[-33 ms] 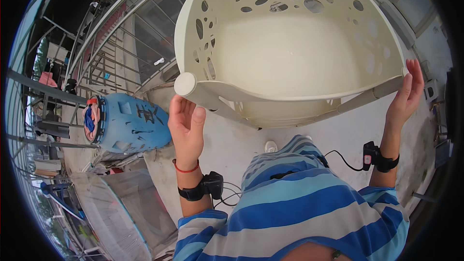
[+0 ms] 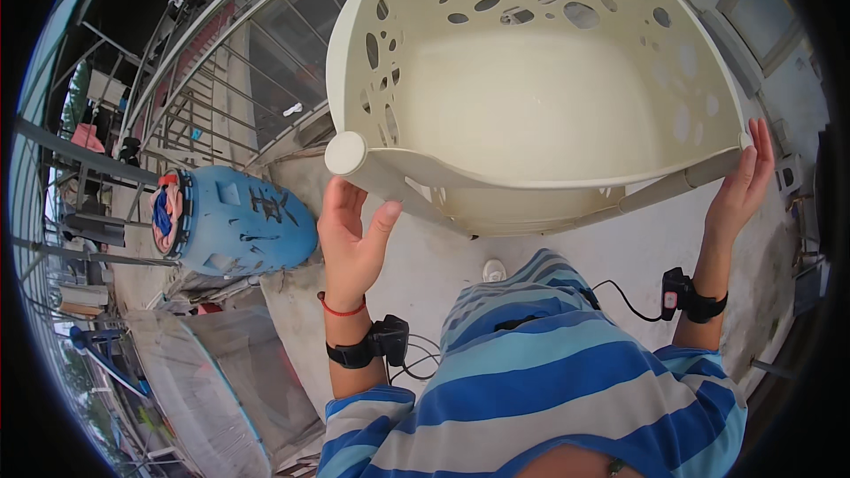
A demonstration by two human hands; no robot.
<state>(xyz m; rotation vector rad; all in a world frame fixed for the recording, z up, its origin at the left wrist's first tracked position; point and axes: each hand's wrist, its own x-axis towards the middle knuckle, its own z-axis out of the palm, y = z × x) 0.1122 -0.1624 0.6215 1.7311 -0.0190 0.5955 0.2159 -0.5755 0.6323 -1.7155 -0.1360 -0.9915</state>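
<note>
A cream plastic storage rack [image 2: 531,93] with tiered baskets fills the upper middle. Rounded holes pierce its walls, and the top basket has nothing in it. A lower tier [image 2: 522,210] shows beneath the front rim. At the near left corner post [image 2: 381,175], my left hand [image 2: 354,243] is open, thumb apart and fingertips up by the post's underside. My right hand [image 2: 744,186] is open at the near right corner, fingers stretched along the outside of its post. Whether either hand presses on the rack cannot be told.
On the left, a blue barrel [image 2: 248,221] lies toward the metal railing [image 2: 226,62], with cloth at its mouth. A clear-sided, sheet-covered enclosure [image 2: 230,372] stands at lower left. Black wrist devices with cables [image 2: 425,358] hang near my striped clothing. A wall [image 2: 775,80] rises at right.
The rack sits slightly farther right and lower in view. My left thumb has swung outward to the right, and my right hand is slightly lower against its corner.
</note>
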